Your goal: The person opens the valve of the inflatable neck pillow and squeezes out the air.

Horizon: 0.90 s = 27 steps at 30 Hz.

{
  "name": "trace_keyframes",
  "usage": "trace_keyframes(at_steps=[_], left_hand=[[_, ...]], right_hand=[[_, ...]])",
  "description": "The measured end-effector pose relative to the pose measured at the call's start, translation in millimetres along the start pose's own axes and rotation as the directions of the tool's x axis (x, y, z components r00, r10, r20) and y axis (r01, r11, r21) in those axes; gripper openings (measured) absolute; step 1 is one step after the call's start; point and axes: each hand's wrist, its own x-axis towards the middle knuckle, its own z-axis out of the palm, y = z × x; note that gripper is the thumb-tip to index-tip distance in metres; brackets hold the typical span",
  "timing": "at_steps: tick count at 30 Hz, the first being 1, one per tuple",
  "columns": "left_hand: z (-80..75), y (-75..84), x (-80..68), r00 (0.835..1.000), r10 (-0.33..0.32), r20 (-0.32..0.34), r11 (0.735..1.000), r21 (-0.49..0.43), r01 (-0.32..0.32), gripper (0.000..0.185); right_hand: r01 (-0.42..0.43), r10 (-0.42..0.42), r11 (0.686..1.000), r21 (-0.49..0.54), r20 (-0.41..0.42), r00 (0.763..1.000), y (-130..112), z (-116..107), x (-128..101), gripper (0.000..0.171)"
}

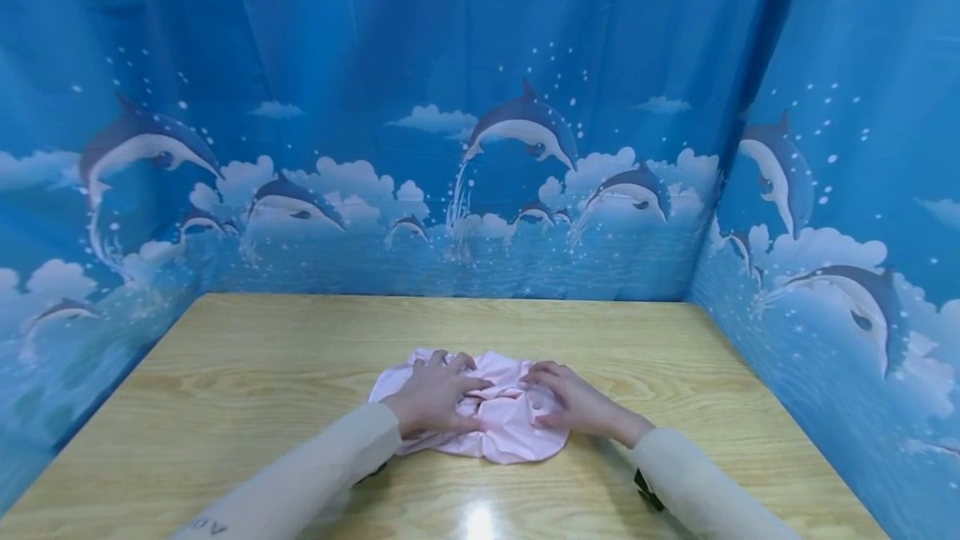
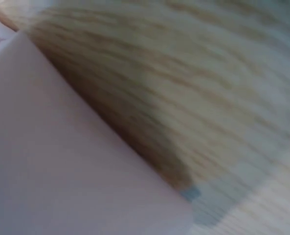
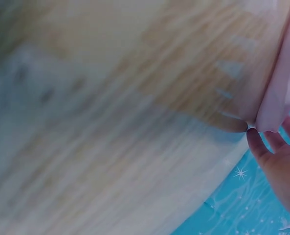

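A crumpled pale pink cloth lies on the wooden table near its front middle. My left hand sits on the cloth's left half, fingers curled into the bunched fabric. On the right half, my right hand does the same, its fingers bent round the folds. The two hands nearly meet over the middle of the cloth. In the right wrist view the cloth's edge hangs at the right with fingers just below it. The left wrist view is blurred, showing a pale pink surface over the table.
Blue curtains printed with dolphins enclose the table at the back, left and right. Bare tabletop surrounds the cloth on all sides. Both forearms wear cream sleeves.
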Motion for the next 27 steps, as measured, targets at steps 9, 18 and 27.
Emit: trace_keyframes(at_steps=[9, 18, 27], left_hand=[[-1.6, -0.3, -0.9, 1.000, -0.021, -0.009, 0.999, -0.047, 0.021, 0.055], [-1.0, -2.6, 1.0, 0.999, -0.036, 0.004, 0.996, -0.087, 0.036, 0.042], [-0.6, -3.7, 1.4, 1.000, -0.011, -0.002, 0.996, -0.087, 0.011, 0.034]], right_hand=[[0.028, -0.029, 0.999, -0.037, -0.027, 0.999, -0.4, 2.8, 1.2, 0.040], [0.095, -0.102, 0.993, -0.070, -0.101, 0.990, -1.3, 7.2, 3.5, 0.031], [0.058, -0.067, 0.995, -0.080, -0.105, 0.992, -6.2, 7.6, 3.7, 0.032]])
